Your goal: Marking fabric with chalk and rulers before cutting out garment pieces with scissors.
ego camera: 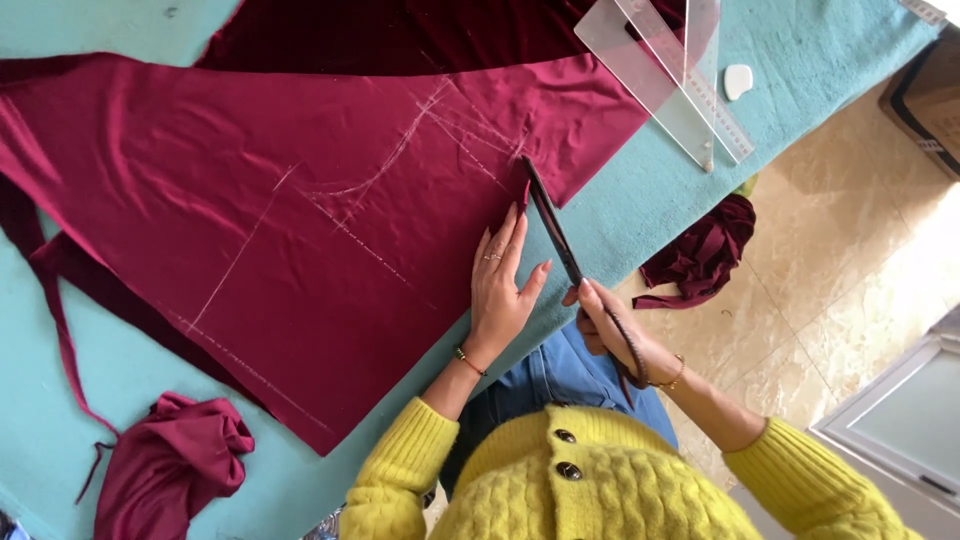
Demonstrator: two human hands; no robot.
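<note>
A large piece of dark red fabric (300,230) lies flat on a teal table (640,200), marked with white chalk lines. My left hand (503,285) presses flat on the fabric near its right edge, fingers apart. My right hand (610,330) grips the handles of long dark scissors (553,225), whose blades point up into the fabric's edge beside the left fingertips. Both arms wear yellow knitted sleeves.
Clear plastic rulers (670,70) and a white piece of tailor's chalk (738,80) lie at the table's upper right. Bunched red fabric scraps sit at the lower left (175,465) and on the tiled floor (700,255). A darker velvet cloth (400,30) lies at the top.
</note>
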